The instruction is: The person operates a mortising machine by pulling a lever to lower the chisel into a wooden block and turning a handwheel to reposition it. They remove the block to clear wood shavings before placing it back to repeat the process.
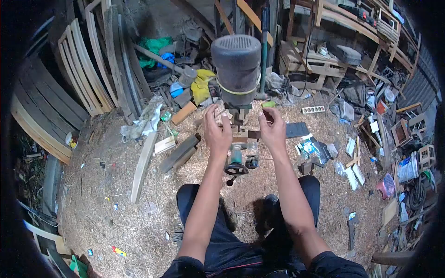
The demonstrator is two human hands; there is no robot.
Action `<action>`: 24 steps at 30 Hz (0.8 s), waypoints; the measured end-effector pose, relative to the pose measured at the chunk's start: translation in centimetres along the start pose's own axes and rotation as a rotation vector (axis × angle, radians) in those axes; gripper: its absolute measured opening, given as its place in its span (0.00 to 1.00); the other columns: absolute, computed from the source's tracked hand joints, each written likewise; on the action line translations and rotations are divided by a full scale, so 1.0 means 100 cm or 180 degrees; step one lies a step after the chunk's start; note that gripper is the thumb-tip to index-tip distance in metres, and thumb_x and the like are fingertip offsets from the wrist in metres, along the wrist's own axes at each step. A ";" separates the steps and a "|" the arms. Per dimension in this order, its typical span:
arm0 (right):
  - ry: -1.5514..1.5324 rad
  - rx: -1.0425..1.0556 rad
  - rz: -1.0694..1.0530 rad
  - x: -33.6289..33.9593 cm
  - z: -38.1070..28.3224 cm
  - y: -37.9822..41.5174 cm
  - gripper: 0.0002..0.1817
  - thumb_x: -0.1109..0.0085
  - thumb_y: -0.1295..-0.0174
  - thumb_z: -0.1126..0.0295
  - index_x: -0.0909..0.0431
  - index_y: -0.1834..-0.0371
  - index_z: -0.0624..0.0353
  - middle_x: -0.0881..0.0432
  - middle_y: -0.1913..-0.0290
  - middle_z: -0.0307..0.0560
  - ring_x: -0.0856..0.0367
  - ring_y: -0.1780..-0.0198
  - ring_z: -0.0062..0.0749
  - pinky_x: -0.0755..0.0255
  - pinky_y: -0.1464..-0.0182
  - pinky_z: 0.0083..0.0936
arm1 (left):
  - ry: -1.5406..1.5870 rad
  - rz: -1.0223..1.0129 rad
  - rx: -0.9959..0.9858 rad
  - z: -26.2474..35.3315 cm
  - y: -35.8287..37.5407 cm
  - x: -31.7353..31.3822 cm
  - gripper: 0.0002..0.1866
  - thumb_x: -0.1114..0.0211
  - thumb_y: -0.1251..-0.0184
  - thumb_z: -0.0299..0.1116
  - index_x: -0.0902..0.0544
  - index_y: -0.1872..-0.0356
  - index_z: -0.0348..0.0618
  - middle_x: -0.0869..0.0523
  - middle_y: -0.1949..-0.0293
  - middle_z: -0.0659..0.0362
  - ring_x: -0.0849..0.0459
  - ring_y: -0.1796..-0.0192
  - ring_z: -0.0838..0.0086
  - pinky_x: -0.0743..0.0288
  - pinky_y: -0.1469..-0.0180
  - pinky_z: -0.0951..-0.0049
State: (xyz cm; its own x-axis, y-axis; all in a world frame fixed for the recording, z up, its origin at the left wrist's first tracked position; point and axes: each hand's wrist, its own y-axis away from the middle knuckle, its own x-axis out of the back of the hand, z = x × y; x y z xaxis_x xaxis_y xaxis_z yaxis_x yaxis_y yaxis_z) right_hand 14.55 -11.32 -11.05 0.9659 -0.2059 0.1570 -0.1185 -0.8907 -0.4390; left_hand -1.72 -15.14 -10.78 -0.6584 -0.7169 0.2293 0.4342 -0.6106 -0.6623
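Observation:
A floor-standing drilling machine with a dark motor housing stands in front of me, a yellowish band round its lower part. Below the motor, a wooden block sits under the bit, and a black handwheel is lower down. To the left of the bit my left hand is raised, fingers curved and thumb apart, with nothing visible in it. On the other side, my right hand is held up, its fingers bent and apart from the thumb, also without a visible object. Both hands appear clear of the bit.
Wood shavings cover the floor. Dark timber pieces and a long pale board lie on the left. Curved slats lean at the back left. A power strip and a wooden bench are at the right rear.

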 end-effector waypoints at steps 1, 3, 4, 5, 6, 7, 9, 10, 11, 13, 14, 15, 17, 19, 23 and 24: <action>-0.0022 0.0062 -0.0034 0.002 -0.010 -0.003 0.14 0.38 0.35 0.69 0.21 0.51 0.66 0.15 0.59 0.53 0.15 0.57 0.36 0.23 0.52 0.30 | -0.0024 0.0029 -0.0095 0.005 -0.009 0.001 0.19 0.43 0.31 0.28 0.28 0.40 0.35 0.24 0.41 0.45 0.27 0.36 0.54 0.37 0.32 0.59; -0.0118 0.0137 -0.0082 0.005 -0.025 -0.007 0.13 0.38 0.35 0.68 0.20 0.54 0.67 0.14 0.63 0.51 0.15 0.62 0.30 0.23 0.55 0.27 | -0.0045 0.0081 -0.0294 0.010 -0.031 0.006 0.21 0.40 0.34 0.26 0.28 0.41 0.33 0.24 0.42 0.43 0.26 0.36 0.52 0.36 0.33 0.59; -0.0153 0.0172 -0.0119 0.006 -0.028 -0.009 0.13 0.37 0.35 0.68 0.19 0.55 0.67 0.14 0.64 0.50 0.16 0.63 0.29 0.23 0.56 0.26 | -0.0066 0.0104 -0.0389 0.008 -0.042 0.009 0.21 0.39 0.35 0.25 0.27 0.41 0.32 0.24 0.42 0.43 0.26 0.37 0.51 0.35 0.33 0.59; -0.0187 0.0203 -0.0161 0.007 -0.030 -0.010 0.13 0.37 0.35 0.68 0.19 0.55 0.67 0.14 0.64 0.50 0.16 0.64 0.28 0.24 0.57 0.26 | -0.0289 0.0060 -0.0483 -0.010 -0.052 0.008 0.22 0.38 0.37 0.25 0.27 0.41 0.32 0.24 0.43 0.42 0.26 0.37 0.49 0.35 0.33 0.58; -0.0299 0.0186 -0.0261 0.009 -0.037 -0.010 0.13 0.37 0.35 0.68 0.19 0.55 0.67 0.15 0.65 0.49 0.17 0.63 0.26 0.24 0.57 0.25 | -0.0508 0.0016 -0.0579 -0.040 -0.062 0.003 0.23 0.38 0.38 0.25 0.27 0.41 0.31 0.23 0.43 0.42 0.27 0.38 0.47 0.35 0.33 0.57; -0.0267 0.0236 -0.0351 0.011 -0.036 -0.012 0.13 0.37 0.35 0.68 0.19 0.55 0.67 0.15 0.65 0.49 0.17 0.63 0.26 0.24 0.57 0.25 | -0.0719 -0.0021 -0.0667 -0.036 -0.073 0.007 0.24 0.37 0.40 0.25 0.27 0.41 0.31 0.23 0.44 0.41 0.27 0.38 0.45 0.35 0.33 0.56; -0.0184 0.0308 -0.0528 0.014 -0.028 -0.012 0.12 0.37 0.35 0.68 0.19 0.56 0.67 0.15 0.65 0.49 0.17 0.62 0.27 0.24 0.57 0.25 | -0.0708 -0.0467 -0.0529 -0.041 -0.089 0.015 0.24 0.35 0.43 0.24 0.24 0.43 0.34 0.22 0.45 0.41 0.26 0.40 0.45 0.32 0.36 0.56; -0.0135 0.0302 -0.0563 0.017 -0.032 -0.010 0.13 0.37 0.35 0.67 0.19 0.56 0.67 0.15 0.64 0.50 0.17 0.62 0.27 0.25 0.57 0.26 | -0.0773 -0.0524 -0.0602 -0.054 -0.101 0.014 0.22 0.34 0.44 0.24 0.22 0.45 0.35 0.21 0.47 0.41 0.25 0.42 0.45 0.31 0.38 0.57; -0.0148 0.0316 -0.0562 0.018 -0.034 -0.011 0.13 0.37 0.35 0.67 0.19 0.56 0.67 0.15 0.64 0.50 0.17 0.63 0.28 0.25 0.57 0.26 | -0.0837 -0.0589 -0.0671 -0.067 -0.107 0.010 0.21 0.34 0.45 0.24 0.21 0.47 0.36 0.20 0.49 0.42 0.23 0.44 0.46 0.29 0.40 0.57; -0.0173 0.0324 -0.0563 0.019 -0.034 -0.013 0.13 0.37 0.35 0.66 0.19 0.57 0.67 0.15 0.65 0.50 0.18 0.64 0.28 0.25 0.58 0.26 | -0.0503 -0.0622 -0.0795 -0.045 -0.112 0.020 0.15 0.35 0.47 0.22 0.18 0.55 0.37 0.17 0.56 0.46 0.20 0.51 0.46 0.26 0.49 0.57; -0.0183 0.0310 -0.0568 0.018 -0.033 -0.014 0.13 0.37 0.35 0.66 0.19 0.57 0.67 0.15 0.66 0.51 0.18 0.65 0.28 0.25 0.59 0.27 | -0.0477 -0.0630 -0.0869 -0.052 -0.118 0.020 0.14 0.35 0.47 0.22 0.18 0.57 0.36 0.17 0.57 0.47 0.20 0.52 0.46 0.26 0.50 0.57; -0.0194 0.0303 -0.0568 0.016 -0.034 -0.018 0.13 0.37 0.35 0.66 0.19 0.57 0.67 0.15 0.66 0.51 0.18 0.65 0.28 0.25 0.59 0.27 | -0.0447 -0.0634 -0.0950 -0.056 -0.123 0.021 0.12 0.35 0.47 0.22 0.18 0.58 0.36 0.16 0.58 0.48 0.20 0.53 0.47 0.25 0.52 0.57; -0.0241 0.0332 -0.0512 0.017 -0.037 -0.028 0.13 0.37 0.35 0.66 0.19 0.58 0.67 0.15 0.68 0.50 0.18 0.66 0.27 0.25 0.60 0.26 | -0.0403 -0.0487 -0.1135 -0.065 -0.131 0.020 0.12 0.35 0.45 0.21 0.18 0.58 0.36 0.17 0.58 0.49 0.18 0.53 0.51 0.25 0.50 0.61; -0.0333 0.0445 -0.0394 0.015 -0.049 -0.044 0.12 0.37 0.35 0.67 0.18 0.58 0.67 0.15 0.69 0.48 0.18 0.67 0.26 0.25 0.61 0.26 | -0.0247 -0.0119 -0.1359 -0.037 -0.139 0.027 0.13 0.35 0.44 0.19 0.17 0.56 0.38 0.16 0.58 0.51 0.16 0.54 0.57 0.24 0.51 0.65; -0.0825 0.0660 -0.0290 0.011 -0.078 -0.109 0.11 0.39 0.33 0.68 0.18 0.59 0.68 0.16 0.71 0.42 0.21 0.68 0.19 0.27 0.64 0.21 | 0.0533 0.0127 -0.1131 0.065 -0.161 0.019 0.09 0.43 0.36 0.26 0.19 0.57 0.36 0.18 0.56 0.48 0.19 0.52 0.53 0.25 0.47 0.60; -0.0769 0.0708 -0.0106 0.008 -0.085 -0.131 0.11 0.40 0.33 0.69 0.18 0.60 0.68 0.17 0.72 0.42 0.21 0.69 0.19 0.28 0.65 0.20 | 0.0384 0.0176 -0.1515 0.074 -0.171 0.005 0.10 0.42 0.36 0.28 0.19 0.57 0.37 0.18 0.56 0.48 0.19 0.51 0.53 0.27 0.46 0.60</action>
State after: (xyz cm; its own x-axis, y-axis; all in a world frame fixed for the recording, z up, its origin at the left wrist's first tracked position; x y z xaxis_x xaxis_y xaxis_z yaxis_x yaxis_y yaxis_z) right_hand 14.86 -3.29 2.35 0.9982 -0.0523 -0.0280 -0.0583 -0.7794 -0.6238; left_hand -4.92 -7.53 5.92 -0.7210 -0.6826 0.1189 0.1601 -0.3310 -0.9299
